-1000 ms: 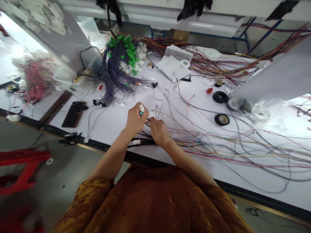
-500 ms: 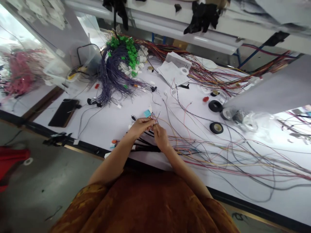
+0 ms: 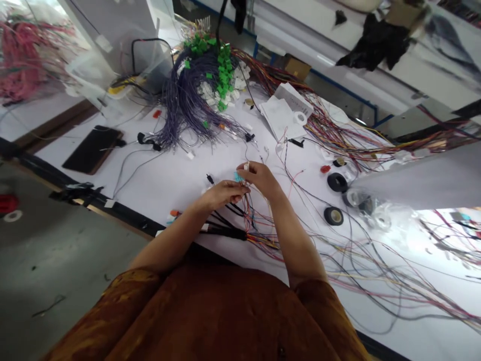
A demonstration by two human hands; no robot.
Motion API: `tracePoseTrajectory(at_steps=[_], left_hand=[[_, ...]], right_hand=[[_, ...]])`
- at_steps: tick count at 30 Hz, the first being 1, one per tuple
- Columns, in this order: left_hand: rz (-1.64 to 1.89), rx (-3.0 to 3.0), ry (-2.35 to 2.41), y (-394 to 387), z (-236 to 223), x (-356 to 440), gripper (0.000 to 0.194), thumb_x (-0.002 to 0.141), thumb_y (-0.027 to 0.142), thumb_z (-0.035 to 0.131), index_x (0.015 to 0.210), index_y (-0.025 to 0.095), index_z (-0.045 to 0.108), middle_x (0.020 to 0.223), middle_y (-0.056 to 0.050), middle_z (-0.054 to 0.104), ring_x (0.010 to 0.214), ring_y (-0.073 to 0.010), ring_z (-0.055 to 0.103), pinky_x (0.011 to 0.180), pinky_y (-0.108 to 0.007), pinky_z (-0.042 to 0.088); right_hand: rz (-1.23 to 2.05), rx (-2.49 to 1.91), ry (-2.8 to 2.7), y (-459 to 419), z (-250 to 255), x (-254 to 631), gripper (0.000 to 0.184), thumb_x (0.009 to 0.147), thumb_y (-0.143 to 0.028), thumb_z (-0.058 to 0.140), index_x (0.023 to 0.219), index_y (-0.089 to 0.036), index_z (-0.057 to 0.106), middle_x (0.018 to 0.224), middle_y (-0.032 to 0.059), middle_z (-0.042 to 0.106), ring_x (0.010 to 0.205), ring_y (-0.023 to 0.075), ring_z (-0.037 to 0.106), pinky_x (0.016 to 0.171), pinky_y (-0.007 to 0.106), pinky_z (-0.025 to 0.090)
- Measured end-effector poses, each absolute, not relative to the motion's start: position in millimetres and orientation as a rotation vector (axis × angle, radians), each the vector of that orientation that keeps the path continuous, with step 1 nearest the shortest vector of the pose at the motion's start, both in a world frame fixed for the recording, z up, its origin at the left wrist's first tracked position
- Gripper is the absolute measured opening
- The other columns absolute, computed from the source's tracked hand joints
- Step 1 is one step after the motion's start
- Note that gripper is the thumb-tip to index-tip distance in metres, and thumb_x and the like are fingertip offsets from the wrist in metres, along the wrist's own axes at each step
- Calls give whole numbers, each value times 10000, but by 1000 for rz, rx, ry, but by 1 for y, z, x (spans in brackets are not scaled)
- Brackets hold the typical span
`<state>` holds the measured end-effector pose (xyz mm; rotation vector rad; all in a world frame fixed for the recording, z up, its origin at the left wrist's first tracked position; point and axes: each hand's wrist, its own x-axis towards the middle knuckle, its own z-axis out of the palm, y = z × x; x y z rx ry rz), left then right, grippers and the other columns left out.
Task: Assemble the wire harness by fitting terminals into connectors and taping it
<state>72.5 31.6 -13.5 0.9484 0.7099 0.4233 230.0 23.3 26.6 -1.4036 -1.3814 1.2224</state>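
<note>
My left hand pinches a bunch of thin coloured wires just above the white table. Close beside it, my right hand is raised a little and closed on a small white connector. A small teal connector lies on the table between the two hands. The wires run back from my hands into a black-sleeved bundle near the table's front edge.
A heap of purple wires with green and white connectors lies at the back. Black tape rolls sit to the right, a dark phone to the left, white papers behind. Loose wires spread across the right side.
The view has swung right. My left hand let the teal and white connector go and moved to the wires. My right hand rose with a white connector.
</note>
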Motion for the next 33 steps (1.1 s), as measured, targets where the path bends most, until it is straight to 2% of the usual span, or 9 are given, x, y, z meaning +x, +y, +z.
tracePoseTrajectory(at_steps=[6, 10, 12, 15, 20, 26, 33], left_hand=[[555, 999, 747, 29, -28, 73, 401, 634, 489, 827, 648, 116, 681, 509, 33, 517, 476, -46, 438, 476, -189, 334], [488, 943, 761, 29, -27, 72, 441, 619, 527, 828, 749, 123, 705, 692, -32, 687, 534, -85, 570, 501, -206, 441], [479, 887, 770, 28, -27, 72, 453, 601, 520, 844, 770, 124, 704, 766, -53, 721, 565, -101, 615, 538, -223, 495], [491, 844, 786, 28, -29, 72, 422, 612, 484, 853, 777, 123, 709, 772, -47, 726, 584, -100, 634, 586, -231, 532], [471, 850, 793, 28, -30, 71, 372, 646, 452, 843, 786, 127, 727, 759, -31, 725, 590, -95, 642, 606, -226, 544], [450, 820, 810, 28, -24, 71, 392, 606, 446, 867, 801, 130, 742, 785, -44, 740, 590, -102, 646, 587, -223, 537], [455, 873, 802, 27, -24, 70, 406, 611, 497, 846, 742, 132, 726, 753, -38, 720, 594, -109, 637, 598, -233, 525]], right_hand=[[1300, -1394, -1024, 24, 7, 231, 296, 719, -423, 719, 799, -186, 560, 651, -56, 544, 549, 69, 481, 526, 208, 390], [1297, -1408, -1060, 28, 10, 231, 292, 736, -426, 722, 829, -180, 594, 634, -62, 534, 518, 58, 457, 483, 200, 359], [1299, -1399, -1100, 30, 13, 229, 291, 729, -413, 738, 830, -178, 599, 632, -65, 537, 505, 55, 453, 465, 200, 345], [1306, -1422, -1081, 32, 12, 226, 266, 750, -406, 724, 780, -170, 604, 551, -65, 524, 476, 62, 455, 456, 203, 339], [1408, -1388, -899, 35, 6, 222, 284, 720, -412, 747, 779, -169, 612, 510, -66, 538, 429, 59, 448, 429, 198, 328], [1414, -1419, -841, 38, 6, 219, 339, 685, -463, 763, 750, -176, 594, 488, -75, 516, 404, 48, 421, 409, 190, 311], [1377, -1451, -909, 38, 5, 218, 327, 739, -478, 720, 789, -187, 579, 497, -72, 511, 413, 67, 423, 417, 207, 319]])
